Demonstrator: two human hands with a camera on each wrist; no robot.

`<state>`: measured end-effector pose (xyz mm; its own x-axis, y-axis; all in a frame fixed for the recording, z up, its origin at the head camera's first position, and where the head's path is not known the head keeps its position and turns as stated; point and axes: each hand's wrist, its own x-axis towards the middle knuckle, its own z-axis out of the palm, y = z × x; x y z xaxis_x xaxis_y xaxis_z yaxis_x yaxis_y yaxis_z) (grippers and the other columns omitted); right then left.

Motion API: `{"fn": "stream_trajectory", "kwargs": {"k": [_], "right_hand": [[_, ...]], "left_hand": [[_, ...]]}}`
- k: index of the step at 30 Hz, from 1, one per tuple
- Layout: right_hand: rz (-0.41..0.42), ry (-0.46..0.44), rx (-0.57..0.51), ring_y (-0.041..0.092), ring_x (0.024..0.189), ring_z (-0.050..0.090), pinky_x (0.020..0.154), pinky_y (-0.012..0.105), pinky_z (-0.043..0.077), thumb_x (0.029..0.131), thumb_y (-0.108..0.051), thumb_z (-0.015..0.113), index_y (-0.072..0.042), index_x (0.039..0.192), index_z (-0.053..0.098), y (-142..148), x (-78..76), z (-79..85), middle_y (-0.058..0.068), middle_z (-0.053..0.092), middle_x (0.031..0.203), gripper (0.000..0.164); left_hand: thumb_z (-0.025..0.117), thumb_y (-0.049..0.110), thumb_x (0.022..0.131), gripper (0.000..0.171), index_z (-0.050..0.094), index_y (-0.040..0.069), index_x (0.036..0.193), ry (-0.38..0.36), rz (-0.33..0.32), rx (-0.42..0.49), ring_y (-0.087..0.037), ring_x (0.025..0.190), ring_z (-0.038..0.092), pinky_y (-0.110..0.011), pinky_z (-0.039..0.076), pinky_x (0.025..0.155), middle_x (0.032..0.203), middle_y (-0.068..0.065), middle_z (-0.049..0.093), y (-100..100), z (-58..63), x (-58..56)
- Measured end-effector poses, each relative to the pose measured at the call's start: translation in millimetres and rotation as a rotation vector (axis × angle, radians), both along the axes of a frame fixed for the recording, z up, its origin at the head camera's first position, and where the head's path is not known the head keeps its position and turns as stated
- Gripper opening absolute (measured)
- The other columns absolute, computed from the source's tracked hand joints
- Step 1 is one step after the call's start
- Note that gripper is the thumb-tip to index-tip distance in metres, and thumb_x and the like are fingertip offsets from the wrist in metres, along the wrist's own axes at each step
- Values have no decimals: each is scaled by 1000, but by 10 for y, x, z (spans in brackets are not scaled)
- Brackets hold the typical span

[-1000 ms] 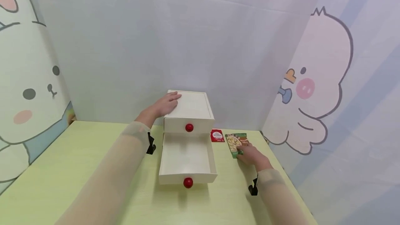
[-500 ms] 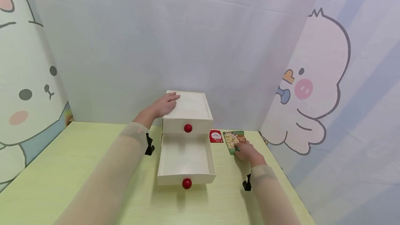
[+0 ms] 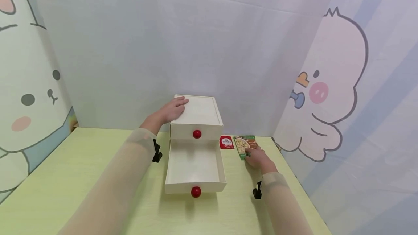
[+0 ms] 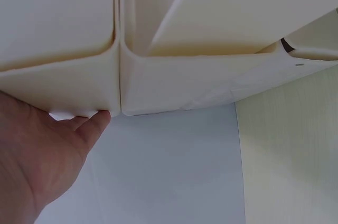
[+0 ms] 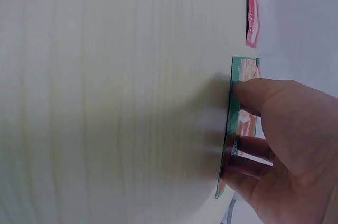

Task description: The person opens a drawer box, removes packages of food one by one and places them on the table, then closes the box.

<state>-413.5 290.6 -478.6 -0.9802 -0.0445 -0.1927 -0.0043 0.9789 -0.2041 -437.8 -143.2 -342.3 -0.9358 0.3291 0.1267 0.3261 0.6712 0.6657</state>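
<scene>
In the head view, my left hand (image 3: 171, 110) rests on the left of the top of a small white two-drawer cabinet (image 3: 199, 110), fingers stretched over it. The left wrist view shows the thumb (image 4: 96, 126) against the cabinet's side wall. Its lower drawer (image 3: 196, 188) is pulled out and holds nothing; the upper one (image 3: 183, 132), also with a red knob, is pushed in. At right, my right hand (image 3: 259, 159) holds the near end of a green and brown food packet (image 3: 241, 144) low over the table, thumb and fingertips at its edges in the right wrist view (image 5: 245, 113).
A small red packet (image 3: 226, 142) lies on the table (image 3: 107, 177) between the cabinet and the food packet. Behind the cabinet hangs a pale curtain (image 3: 196, 46), and printed cartoon curtains stand at both sides.
My right hand has moved the food packet slightly back, away from me, and a little to the left. The left hand stays on the cabinet; the drawers have not moved.
</scene>
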Motion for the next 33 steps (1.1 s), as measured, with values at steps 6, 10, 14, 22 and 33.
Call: {"fn": "stream_trajectory", "kwargs": {"k": [6,10,14,22,33], "right_hand": [[-11,13,-2,63,156,36,120,79,39,111,-30,55,-13,164,53,-12,-24,-22,40,31,170,56],[-4,18,-3,63,155,36,120,79,39,111,-29,55,-12,164,52,-20,-60,-50,41,31,170,56],[-14,18,-13,61,153,38,119,79,40,111,-30,57,-11,164,52,-13,-102,-85,43,28,169,57],[-25,31,-41,63,152,38,119,80,40,109,-27,61,-8,159,57,-6,-56,-35,46,25,168,54],[34,100,-6,56,143,49,116,74,46,111,-33,58,-9,155,63,68,-34,-28,39,46,157,50]], "left_hand": [[25,32,116,62,31,14,175,-2,8,6,-41,173,7,-62,10,139,186,-11,14,-13,7,5],[25,32,116,62,31,14,175,-3,12,1,-41,173,7,-63,10,139,186,-11,14,-27,11,8],[25,32,116,61,31,15,175,-1,13,-10,-41,173,7,-63,10,139,186,-11,14,-35,15,20],[25,31,117,61,32,14,174,-8,0,17,-40,173,6,-62,10,139,186,-11,14,-7,44,44],[26,32,117,60,33,16,174,-22,-2,9,-39,173,6,-62,10,139,186,-10,14,9,49,34]]}}
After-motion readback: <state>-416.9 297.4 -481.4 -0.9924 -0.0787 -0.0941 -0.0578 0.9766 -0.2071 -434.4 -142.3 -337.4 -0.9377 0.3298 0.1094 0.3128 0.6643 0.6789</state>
